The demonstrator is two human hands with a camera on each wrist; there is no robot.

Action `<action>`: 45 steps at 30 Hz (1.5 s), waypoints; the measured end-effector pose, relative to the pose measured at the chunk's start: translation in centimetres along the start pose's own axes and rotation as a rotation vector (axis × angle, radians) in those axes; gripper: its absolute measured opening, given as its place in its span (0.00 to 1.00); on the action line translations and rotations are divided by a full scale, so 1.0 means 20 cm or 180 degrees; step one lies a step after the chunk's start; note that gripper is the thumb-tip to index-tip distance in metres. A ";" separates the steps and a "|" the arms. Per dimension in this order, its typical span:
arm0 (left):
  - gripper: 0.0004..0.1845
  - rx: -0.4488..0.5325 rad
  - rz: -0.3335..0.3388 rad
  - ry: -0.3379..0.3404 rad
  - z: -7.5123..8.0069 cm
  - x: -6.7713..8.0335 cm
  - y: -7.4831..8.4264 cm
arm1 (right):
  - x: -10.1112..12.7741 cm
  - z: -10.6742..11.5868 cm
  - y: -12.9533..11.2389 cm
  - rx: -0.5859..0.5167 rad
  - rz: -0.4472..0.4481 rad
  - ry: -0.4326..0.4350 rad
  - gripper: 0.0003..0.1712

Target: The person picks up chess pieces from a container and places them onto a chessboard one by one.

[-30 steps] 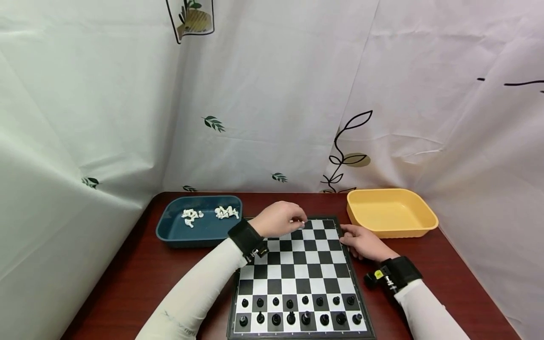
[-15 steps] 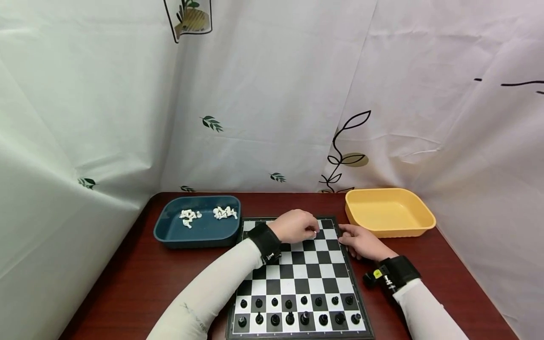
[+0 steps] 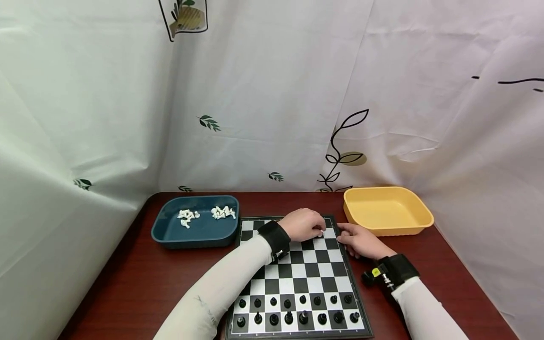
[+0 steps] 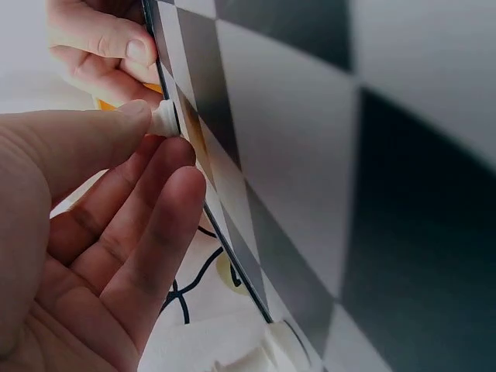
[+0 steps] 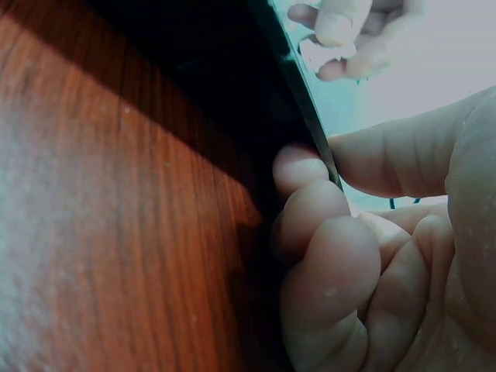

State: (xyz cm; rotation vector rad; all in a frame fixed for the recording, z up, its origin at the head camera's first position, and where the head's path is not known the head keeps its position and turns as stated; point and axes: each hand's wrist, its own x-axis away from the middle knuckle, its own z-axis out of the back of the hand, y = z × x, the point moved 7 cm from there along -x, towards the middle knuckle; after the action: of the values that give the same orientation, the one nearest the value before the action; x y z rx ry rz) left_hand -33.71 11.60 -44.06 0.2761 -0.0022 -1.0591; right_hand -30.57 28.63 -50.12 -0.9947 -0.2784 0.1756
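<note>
White piece [image 4: 163, 122] pinched in our left hand [image 3: 302, 225] could tip on landing if the board [image 3: 297, 278], edge-gripped by our right hand [image 3: 359, 241], shifts.

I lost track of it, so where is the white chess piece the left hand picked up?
The white chess piece is pinched in the left hand over the chessboard, at its far right corner, close to the right hand holding the board's edge.

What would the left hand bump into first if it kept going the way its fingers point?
Probably the right hand, which grips the chessboard edge just beyond the left hand and its white piece. Depth is hard to judge.
</note>
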 end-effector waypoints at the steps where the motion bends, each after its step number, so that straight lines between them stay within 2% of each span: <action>1: 0.06 -0.0003 -0.0001 -0.0004 0.00 -0.01 0.00 | 0.00 0.00 0.00 -0.0003 0.0001 -0.0003 0.37; 11: 0.05 -0.0093 -0.0068 -0.0025 -0.05 -0.11 0.03 | 0.00 0.00 0.00 0.0008 0.0022 -0.0036 0.36; 36: 0.05 -0.0360 -0.0072 -0.0076 -0.05 -0.15 0.07 | 0.00 0.00 0.00 0.0075 0.0004 0.0007 0.38; 45: 0.05 -0.0327 -0.0076 -0.0057 -0.06 -0.15 0.06 | 0.00 0.00 0.00 0.0041 0.0023 -0.0014 0.37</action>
State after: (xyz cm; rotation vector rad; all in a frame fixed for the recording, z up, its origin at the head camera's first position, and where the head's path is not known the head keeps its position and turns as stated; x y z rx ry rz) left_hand -33.98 15.05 -44.46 0.1740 0.0393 -1.0817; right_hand -30.59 28.56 -50.05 -0.9826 -0.2775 0.1860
